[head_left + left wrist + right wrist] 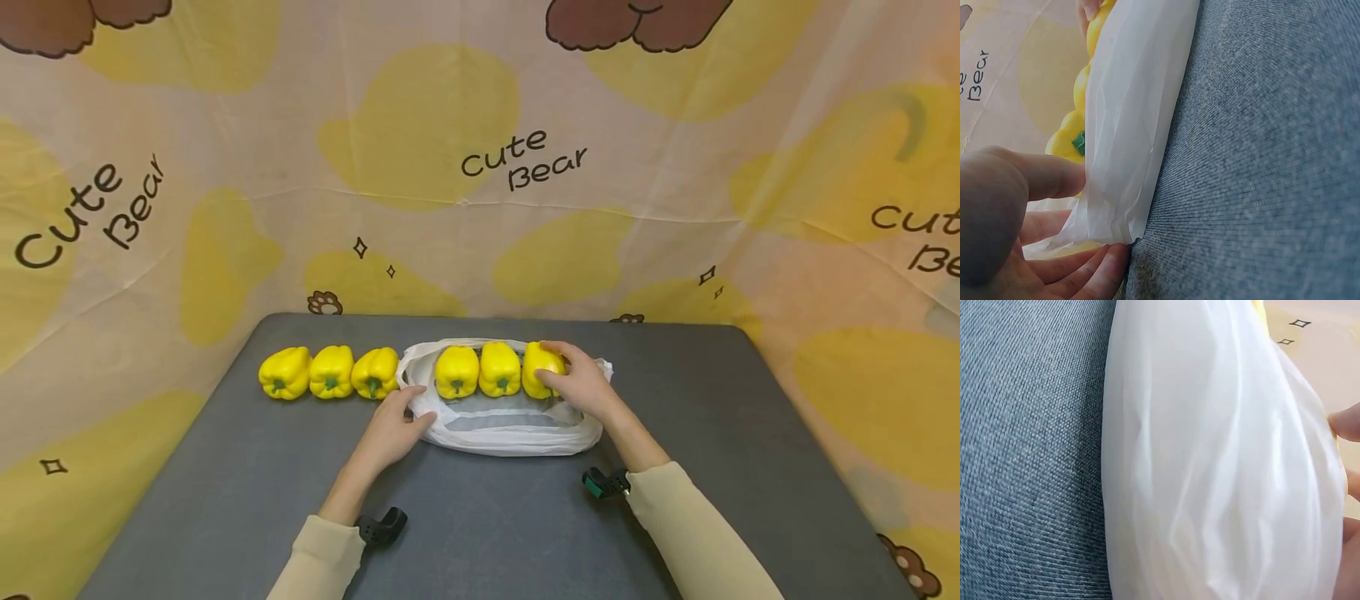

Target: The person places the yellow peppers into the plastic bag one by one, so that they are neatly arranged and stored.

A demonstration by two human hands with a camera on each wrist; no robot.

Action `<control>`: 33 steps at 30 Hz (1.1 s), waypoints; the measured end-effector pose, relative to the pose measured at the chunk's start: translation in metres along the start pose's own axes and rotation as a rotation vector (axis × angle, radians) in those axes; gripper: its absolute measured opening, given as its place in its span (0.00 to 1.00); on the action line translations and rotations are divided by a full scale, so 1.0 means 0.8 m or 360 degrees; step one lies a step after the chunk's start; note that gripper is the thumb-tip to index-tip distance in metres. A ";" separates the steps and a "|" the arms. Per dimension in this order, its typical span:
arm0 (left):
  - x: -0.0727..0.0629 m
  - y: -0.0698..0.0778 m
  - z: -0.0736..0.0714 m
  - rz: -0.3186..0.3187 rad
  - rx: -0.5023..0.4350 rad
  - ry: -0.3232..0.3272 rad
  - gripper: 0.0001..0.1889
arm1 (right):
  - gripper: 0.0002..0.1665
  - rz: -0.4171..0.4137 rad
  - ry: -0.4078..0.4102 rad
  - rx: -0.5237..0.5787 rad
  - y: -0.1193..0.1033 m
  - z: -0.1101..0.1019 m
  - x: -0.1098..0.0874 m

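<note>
A white plastic bag (510, 446) lies on the table, its mouth spread open upward. Three yellow bell peppers stand in a row inside, among them the left one (457, 372) and the middle one (499, 368). My right hand (588, 385) grips the rightmost bell pepper (538, 371), thumb and fingers around it; in the right wrist view the bag's side (1222, 450) hides most of that grip. At the bag's left end my left hand (390, 429) pinches its rim. The left wrist view shows the thumb (1057, 177) against the plastic (1129, 125), other fingers at its lower corner.
Left of the bag, three more yellow bell peppers (332, 372) sit in a row on the grey table (495, 517), the nearest one close against the bag's rim. A patterned cloth backdrop (420, 250) rises behind the table's far edge.
</note>
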State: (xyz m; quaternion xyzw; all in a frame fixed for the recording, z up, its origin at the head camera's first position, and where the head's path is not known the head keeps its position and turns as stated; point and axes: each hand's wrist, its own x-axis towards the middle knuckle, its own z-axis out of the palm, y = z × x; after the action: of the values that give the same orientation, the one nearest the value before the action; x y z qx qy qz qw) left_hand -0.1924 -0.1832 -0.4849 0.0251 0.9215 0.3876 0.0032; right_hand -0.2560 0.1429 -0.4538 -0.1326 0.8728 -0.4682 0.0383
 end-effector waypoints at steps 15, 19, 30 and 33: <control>-0.001 0.000 0.002 0.0002 -0.0018 -0.0005 0.27 | 0.37 0.0033 0.0002 -0.0099 0.004 0.008 0.007; -0.002 0.000 0.002 -0.0004 -0.0032 -0.0008 0.27 | 0.37 0.0057 -0.0015 -0.0144 0.003 0.008 0.009; -0.002 0.002 0.000 0.0005 -0.0026 -0.0001 0.27 | 0.37 0.0043 -0.0015 -0.0150 -0.001 0.001 0.009; -0.002 0.001 -0.001 0.0005 -0.0024 0.0000 0.27 | 0.36 0.0014 -0.0005 -0.0154 -0.008 -0.004 0.005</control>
State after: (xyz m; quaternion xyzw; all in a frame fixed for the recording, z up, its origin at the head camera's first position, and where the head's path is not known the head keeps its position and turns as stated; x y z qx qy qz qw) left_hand -0.1910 -0.1831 -0.4836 0.0267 0.9185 0.3945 0.0028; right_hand -0.2594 0.1408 -0.4465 -0.1313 0.8948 -0.4252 0.0353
